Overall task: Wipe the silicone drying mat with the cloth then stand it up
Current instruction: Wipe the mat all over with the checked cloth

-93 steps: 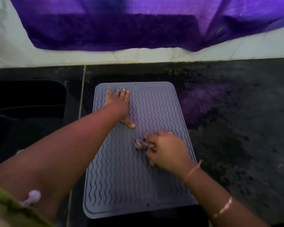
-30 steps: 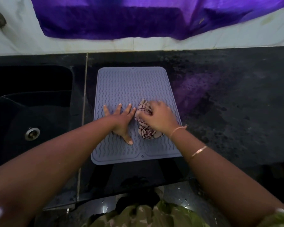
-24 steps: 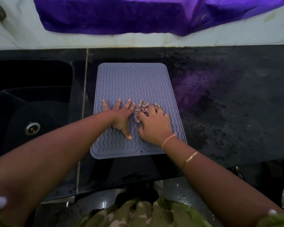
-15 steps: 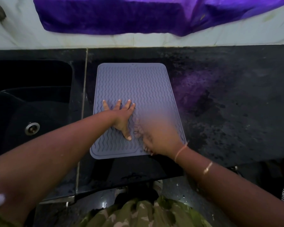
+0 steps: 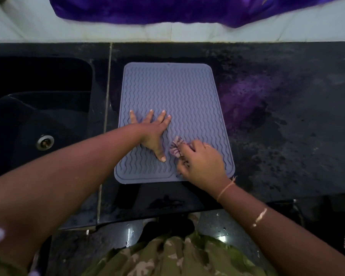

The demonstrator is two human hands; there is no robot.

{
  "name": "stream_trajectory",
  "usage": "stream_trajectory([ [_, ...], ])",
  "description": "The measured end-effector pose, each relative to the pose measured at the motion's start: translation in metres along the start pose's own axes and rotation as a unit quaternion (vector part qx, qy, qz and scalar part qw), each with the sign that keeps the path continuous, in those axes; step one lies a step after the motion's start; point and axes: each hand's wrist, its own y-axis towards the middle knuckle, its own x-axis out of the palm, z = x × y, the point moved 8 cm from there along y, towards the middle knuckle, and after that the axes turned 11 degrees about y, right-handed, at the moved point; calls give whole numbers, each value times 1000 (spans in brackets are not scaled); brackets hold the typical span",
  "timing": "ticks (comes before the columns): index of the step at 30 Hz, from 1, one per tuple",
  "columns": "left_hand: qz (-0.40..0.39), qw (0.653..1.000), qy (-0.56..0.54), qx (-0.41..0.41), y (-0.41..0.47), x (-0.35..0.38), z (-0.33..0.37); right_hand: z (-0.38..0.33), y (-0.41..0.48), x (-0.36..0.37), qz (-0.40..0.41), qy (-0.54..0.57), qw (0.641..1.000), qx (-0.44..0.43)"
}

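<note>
A grey-blue silicone drying mat (image 5: 179, 92) with wavy ridges lies flat on the black counter. My left hand (image 5: 152, 132) presses flat on the mat's left half, fingers spread. My right hand (image 5: 202, 163) is closed on a bunched striped cloth (image 5: 175, 149) at the mat's near right part. Only the cloth's left end shows past the fingers.
A black sink (image 5: 38, 116) with a metal drain (image 5: 45, 142) sits left of the mat. A purple fabric (image 5: 167, 8) hangs over the white wall behind. The counter (image 5: 287, 126) stretches to the right, its front edge near my body.
Over the last second my right hand slid the cloth from the mat's middle toward its near right corner and back slightly. My left hand stayed pressed in place.
</note>
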Motion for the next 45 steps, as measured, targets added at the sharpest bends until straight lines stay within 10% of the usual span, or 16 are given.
stream_trajectory([
  [10,6,1000,3,1,-1,-2,-1,77,118,-4,-2,-16,988,156],
  [19,25,1000,4,16,3,1,-2,4,4,-1,-11,-45,999,16],
  [34,20,999,35,14,5,0,0,37,94,-1,26,-20,999,11],
  [40,49,990,130,11,1,-16,5,37,38,-12,17,151,988,29],
  [45,134,987,94,9,11,-78,7,105,96,-37,93,408,886,199],
])
